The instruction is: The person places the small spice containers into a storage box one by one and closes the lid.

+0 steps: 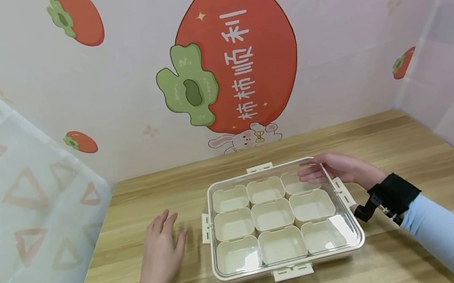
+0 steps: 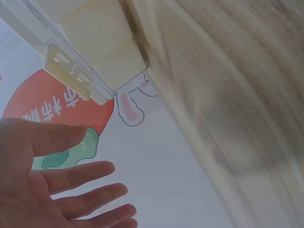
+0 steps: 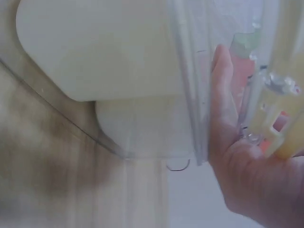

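A clear-lidded storage box (image 1: 291, 271) sits on the wooden table, with several cream cups (image 1: 273, 215) in rows inside. At its far right corner, my right hand (image 1: 346, 169) holds the clear lid (image 1: 351, 236) by the edge; the fingers show through the plastic, beneath the lid. In the right wrist view, the right hand (image 3: 256, 175) lies between the box wall and the raised lid edge, whose latch (image 3: 280, 128) is close to it. Left of the box, my left hand (image 1: 162, 252) is apart from it with fingers spread, as the left wrist view of the hand (image 2: 61, 175) also shows.
White latches stick out around the lid, including a front latch (image 1: 293, 272) and a left latch (image 1: 205, 228). A printed backdrop (image 1: 130, 77) stands behind the table (image 1: 162, 182), with pale sheets (image 1: 6, 198) along both sides.
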`<state>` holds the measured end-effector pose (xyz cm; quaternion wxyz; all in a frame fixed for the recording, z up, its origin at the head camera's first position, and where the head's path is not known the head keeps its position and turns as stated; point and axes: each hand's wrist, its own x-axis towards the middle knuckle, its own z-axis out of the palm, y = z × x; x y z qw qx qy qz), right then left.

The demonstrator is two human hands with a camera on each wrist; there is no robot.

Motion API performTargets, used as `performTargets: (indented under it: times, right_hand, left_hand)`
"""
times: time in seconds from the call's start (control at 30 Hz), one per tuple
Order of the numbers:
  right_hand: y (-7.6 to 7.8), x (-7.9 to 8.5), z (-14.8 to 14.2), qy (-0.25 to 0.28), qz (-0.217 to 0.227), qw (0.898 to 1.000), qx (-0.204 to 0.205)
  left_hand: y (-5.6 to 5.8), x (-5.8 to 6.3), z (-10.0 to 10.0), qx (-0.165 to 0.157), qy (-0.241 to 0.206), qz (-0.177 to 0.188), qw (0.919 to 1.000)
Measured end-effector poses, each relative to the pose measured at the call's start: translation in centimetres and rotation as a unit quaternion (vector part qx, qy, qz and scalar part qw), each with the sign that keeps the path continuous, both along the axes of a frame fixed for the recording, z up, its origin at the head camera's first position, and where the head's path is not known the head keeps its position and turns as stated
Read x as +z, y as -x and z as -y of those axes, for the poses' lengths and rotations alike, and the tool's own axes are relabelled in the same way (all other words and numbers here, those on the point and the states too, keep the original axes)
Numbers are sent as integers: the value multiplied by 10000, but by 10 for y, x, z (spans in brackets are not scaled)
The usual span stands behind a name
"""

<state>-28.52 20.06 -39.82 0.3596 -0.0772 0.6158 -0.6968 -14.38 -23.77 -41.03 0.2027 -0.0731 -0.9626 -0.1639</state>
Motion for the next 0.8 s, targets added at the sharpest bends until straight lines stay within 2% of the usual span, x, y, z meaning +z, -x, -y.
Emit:
performTargets:
  times: [0.13,0.23,0.4,0.53,0.6,0.67,0.73,0.8]
  right_hand:
    - [-3,2,3,-700,-324,9970,-109]
    - [-4,5,8,-1410,-701,9871,-278]
    - [-6,10,15,-2435,-1409,9581,-536]
    - [-7,13,16,-2787,-1807,9415,-569]
    - [-8,15,16,-2983,-2078,9298,-569]
    - [-9,16,14,-3188,-2361,9164,-539]
    - [-10,17,12,-3484,-2657,8973,-533]
    - [-10,17,11,-3663,-2833,8850,-492]
  left_hand:
    - [-1,0,-1,11,-3,23,10000]
    - [-1,-1,-1,1,-12,-49,10000]
    - [0,-1,-1,-2,-23,-220,9998]
    - [1,-1,-1,-13,-17,-274,9996]
    - [1,-1,0,-13,-18,-242,9997]
    - [0,-2,0,-7,-11,-194,9998]
    - [0,-2,0,-3,0,-147,9999]
    - [0,-1,0,-1,5,-101,9999]
